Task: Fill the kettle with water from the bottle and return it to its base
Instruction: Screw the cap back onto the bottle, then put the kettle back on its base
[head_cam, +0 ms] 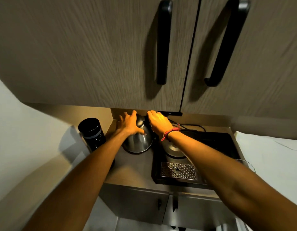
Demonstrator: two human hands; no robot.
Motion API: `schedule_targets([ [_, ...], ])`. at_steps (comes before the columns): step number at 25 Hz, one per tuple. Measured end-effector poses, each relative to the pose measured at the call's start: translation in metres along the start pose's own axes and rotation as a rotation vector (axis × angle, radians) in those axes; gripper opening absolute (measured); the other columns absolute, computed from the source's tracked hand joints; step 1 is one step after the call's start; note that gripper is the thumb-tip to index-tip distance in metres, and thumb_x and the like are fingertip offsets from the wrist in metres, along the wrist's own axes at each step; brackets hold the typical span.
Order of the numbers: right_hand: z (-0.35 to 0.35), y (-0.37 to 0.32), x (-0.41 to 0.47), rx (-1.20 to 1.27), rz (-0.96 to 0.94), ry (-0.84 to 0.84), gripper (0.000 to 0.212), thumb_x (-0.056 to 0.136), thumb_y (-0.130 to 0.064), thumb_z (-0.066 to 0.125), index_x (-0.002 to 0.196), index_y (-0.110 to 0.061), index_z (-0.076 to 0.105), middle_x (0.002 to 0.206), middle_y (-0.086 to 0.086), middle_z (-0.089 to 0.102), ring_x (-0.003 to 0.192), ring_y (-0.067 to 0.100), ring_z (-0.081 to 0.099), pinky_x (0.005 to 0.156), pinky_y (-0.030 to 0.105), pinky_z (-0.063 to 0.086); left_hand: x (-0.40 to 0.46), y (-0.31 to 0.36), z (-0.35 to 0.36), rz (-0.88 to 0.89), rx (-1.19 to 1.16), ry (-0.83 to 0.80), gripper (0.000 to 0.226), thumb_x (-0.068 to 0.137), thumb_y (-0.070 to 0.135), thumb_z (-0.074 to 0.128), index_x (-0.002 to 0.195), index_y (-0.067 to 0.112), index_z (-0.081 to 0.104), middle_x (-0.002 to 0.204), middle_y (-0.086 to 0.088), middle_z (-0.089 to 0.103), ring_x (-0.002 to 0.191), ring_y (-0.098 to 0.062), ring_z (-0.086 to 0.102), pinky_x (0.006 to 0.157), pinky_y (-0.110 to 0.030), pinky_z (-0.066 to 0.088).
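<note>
A stainless steel kettle (139, 142) stands on the counter under the wall cabinet, its top partly hidden by my hands. My left hand (129, 124) lies over the kettle's lid and left side, fingers spread and thumb pressed on the steel body. My right hand (158, 122), with a red thread at the wrist, curls over the black handle at the kettle's upper right; its fingertips are hidden. A dark cylindrical bottle (92, 133) stands upright left of the kettle, close to my left forearm. A round silver disc (174, 149) sits on the black tray, right of the kettle.
The black tray (216, 144) holds a perforated metal drip grate (178, 170) at its front. Black cables (192, 126) run behind it. The wall cabinet (111, 55) with black handles hangs low over the counter. A white wall closes the left side. Lower cupboard doors (136, 204) sit below.
</note>
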State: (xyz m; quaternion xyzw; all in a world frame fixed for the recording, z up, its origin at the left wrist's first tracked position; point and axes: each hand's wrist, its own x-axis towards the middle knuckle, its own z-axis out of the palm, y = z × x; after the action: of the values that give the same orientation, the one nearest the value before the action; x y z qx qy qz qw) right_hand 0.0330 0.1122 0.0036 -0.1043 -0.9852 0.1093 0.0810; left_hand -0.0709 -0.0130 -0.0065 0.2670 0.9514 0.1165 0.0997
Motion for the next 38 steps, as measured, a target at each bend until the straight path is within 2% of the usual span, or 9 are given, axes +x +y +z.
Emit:
schedule_targets([
  [3,-0.034,0.036,-0.031,0.257,0.203,-0.146,0.022,0.094,0.005,0.044,0.104,0.009,0.063,0.130,0.040,0.047,0.124,0.048,0.045,0.100,0.051,0.037,0.011,0.030,-0.008,0.126,-0.054,0.064,0.117,0.060,0.050,0.090,0.152,0.014,0.027,0.158,-0.021,0.025,0.144,-0.046,0.023,0.114,-0.059,0.028],
  [6,-0.042,0.082,-0.040,0.179,0.367,-0.267,0.026,0.094,-0.011,0.052,0.112,0.005,0.062,0.124,0.029,0.060,0.115,0.043,0.057,0.087,0.037,0.045,0.013,0.064,-0.006,0.211,-0.143,0.052,0.100,0.059,0.055,0.088,0.141,0.014,0.047,0.147,-0.015,0.047,0.135,-0.039,0.042,0.110,-0.052,0.037],
  [7,-0.042,0.088,-0.042,0.199,0.364,-0.226,0.024,0.095,-0.016,0.052,0.104,0.004,0.060,0.112,0.030,0.060,0.125,0.040,0.040,0.081,0.039,0.046,0.013,0.076,-0.003,0.247,-0.147,0.045,0.094,0.060,0.057,0.087,0.135,0.013,0.052,0.141,-0.014,0.053,0.131,-0.037,0.046,0.109,-0.048,0.038],
  [8,-0.047,0.090,-0.040,0.098,0.305,-0.186,0.019,0.096,-0.019,0.051,0.096,-0.002,0.059,0.105,0.028,0.060,0.074,0.028,0.038,0.076,0.040,0.045,0.012,0.089,0.000,0.276,-0.149,0.038,0.087,0.060,0.058,0.086,0.128,0.011,0.058,0.133,-0.013,0.059,0.128,-0.036,0.050,0.107,-0.045,0.041],
  [11,-0.049,0.107,-0.040,-0.041,0.243,-0.031,0.018,0.092,-0.012,0.050,0.102,-0.004,0.063,0.110,0.020,0.068,0.100,0.040,0.063,0.079,0.042,0.049,0.008,0.121,0.011,0.324,-0.083,0.020,0.066,0.062,0.065,0.081,0.100,0.014,0.064,0.101,-0.008,0.068,0.113,-0.034,0.061,0.082,-0.035,0.048],
  [16,-0.035,0.143,-0.068,-0.052,0.291,0.056,0.031,0.087,-0.003,0.054,0.117,-0.009,0.055,0.118,0.015,0.062,0.111,0.036,0.058,0.084,0.047,0.053,-0.001,0.156,0.029,0.370,0.033,-0.013,0.087,0.057,0.067,0.082,0.125,0.021,0.055,0.130,-0.014,0.057,0.123,-0.042,0.047,0.100,-0.047,0.044],
  [25,-0.020,0.148,-0.083,-0.066,0.250,0.082,0.034,0.087,-0.003,0.054,0.119,-0.013,0.050,0.117,0.007,0.052,0.108,0.031,0.054,0.077,0.048,0.053,-0.011,0.157,0.035,0.387,0.139,-0.011,0.103,0.059,0.073,0.078,0.138,0.018,0.042,0.130,-0.019,0.055,0.124,-0.042,0.050,0.106,-0.055,0.037],
  [31,-0.004,0.150,-0.099,-0.077,0.376,0.176,0.058,0.096,-0.010,0.050,0.149,-0.004,0.027,0.155,0.014,0.034,0.141,0.031,0.039,0.104,0.046,0.049,-0.016,0.129,0.043,0.478,0.076,0.121,0.108,0.060,0.083,0.066,0.132,0.006,0.042,0.131,-0.011,0.057,0.125,-0.034,0.052,0.109,-0.065,0.027],
  [38,0.007,0.137,-0.100,-0.336,0.416,0.186,0.070,0.092,0.000,0.052,0.153,-0.002,0.016,0.160,0.018,0.023,0.149,0.035,0.023,0.119,0.056,0.024,-0.030,0.107,0.049,0.508,0.110,0.133,0.108,0.075,0.071,0.065,0.147,0.002,0.026,0.152,-0.013,0.035,0.145,-0.030,0.025,0.116,-0.067,0.012],
])
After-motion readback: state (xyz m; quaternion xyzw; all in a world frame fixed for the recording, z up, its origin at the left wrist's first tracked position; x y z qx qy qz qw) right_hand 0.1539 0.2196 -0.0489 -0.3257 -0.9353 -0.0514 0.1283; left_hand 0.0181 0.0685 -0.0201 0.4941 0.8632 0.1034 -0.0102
